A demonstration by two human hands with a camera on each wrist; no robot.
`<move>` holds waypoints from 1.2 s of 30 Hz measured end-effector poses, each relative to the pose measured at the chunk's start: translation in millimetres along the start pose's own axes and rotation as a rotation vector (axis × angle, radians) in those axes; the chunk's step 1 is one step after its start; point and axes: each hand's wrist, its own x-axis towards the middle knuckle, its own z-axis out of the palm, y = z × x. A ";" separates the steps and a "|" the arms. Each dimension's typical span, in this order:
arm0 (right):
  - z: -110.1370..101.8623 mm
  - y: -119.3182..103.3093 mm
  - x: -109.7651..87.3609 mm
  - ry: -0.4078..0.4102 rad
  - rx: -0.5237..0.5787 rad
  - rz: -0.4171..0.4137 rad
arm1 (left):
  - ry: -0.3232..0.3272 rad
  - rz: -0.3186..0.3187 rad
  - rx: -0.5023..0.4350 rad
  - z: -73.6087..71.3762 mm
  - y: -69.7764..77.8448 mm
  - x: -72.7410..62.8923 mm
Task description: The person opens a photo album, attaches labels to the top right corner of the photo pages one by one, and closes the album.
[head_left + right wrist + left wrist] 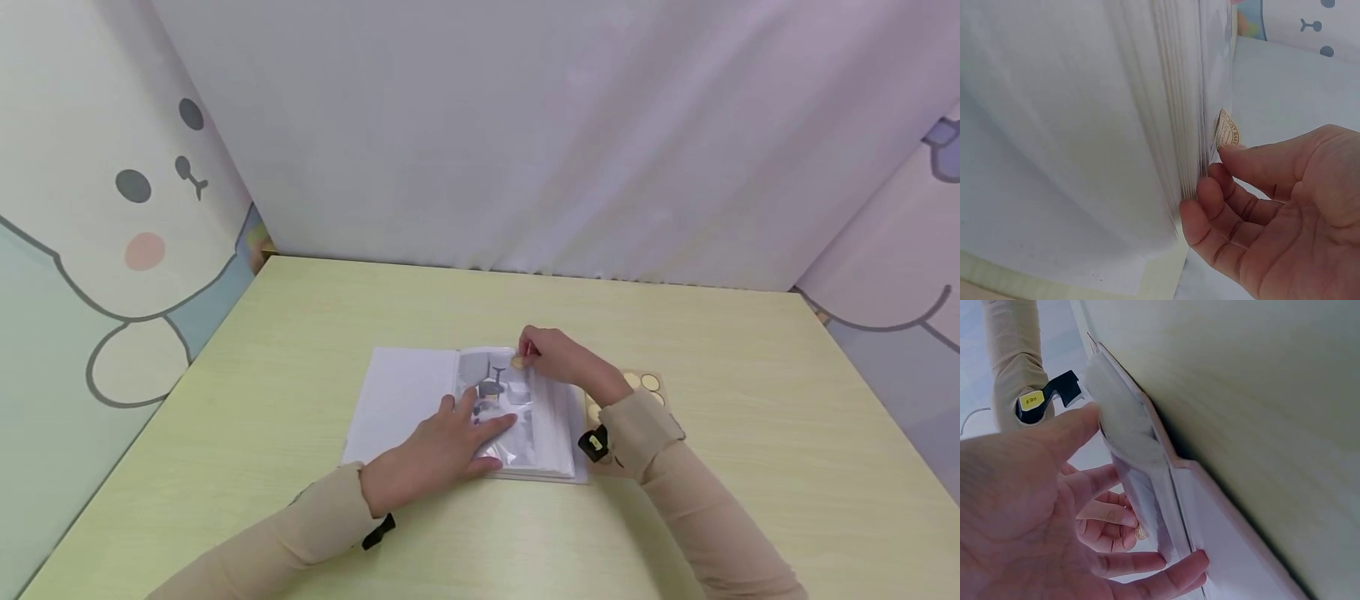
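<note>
An open photo album (411,392) lies on the table, its right-hand page (517,433) a clear sleeve over a grey-and-white picture. My left hand (438,446) rests on that page with its fingers spread; in the left wrist view its thumb (1079,428) touches the album's near edge. At the page's upper right corner, my right hand (558,358) pinches the edge of a round tan sticker (517,362). The right wrist view shows printed lettering on the sticker (1229,130), beside the thumb tip, while the other fingers are curled by the page edges (1179,125).
A tan sheet of round stickers (651,382) lies right of the album, partly covered by the right forearm. The pale wooden table (337,308) ends at a white curtain (480,167) behind, with printed cartoon panels on both sides.
</note>
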 end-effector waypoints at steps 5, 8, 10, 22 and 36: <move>0.2 -3.7 1.8 -0.008 -0.016 0.027 | 0.005 -0.002 0.008 -0.7 -0.5 0.4; 0.7 -5.9 3.0 -0.018 -0.031 0.052 | 0.005 -0.005 0.011 -1.0 -0.7 0.7; 1.1 -7.2 4.0 -0.017 -0.044 0.057 | 0.003 -0.008 0.011 -1.1 -0.8 0.9; 8.2 -20.7 -2.5 0.104 -0.300 0.031 | 0.021 -0.002 0.014 -0.9 -1.3 1.1; 17.7 -27.6 -11.7 0.095 -0.516 -0.056 | 0.031 0.008 0.009 2.8 0.5 -2.3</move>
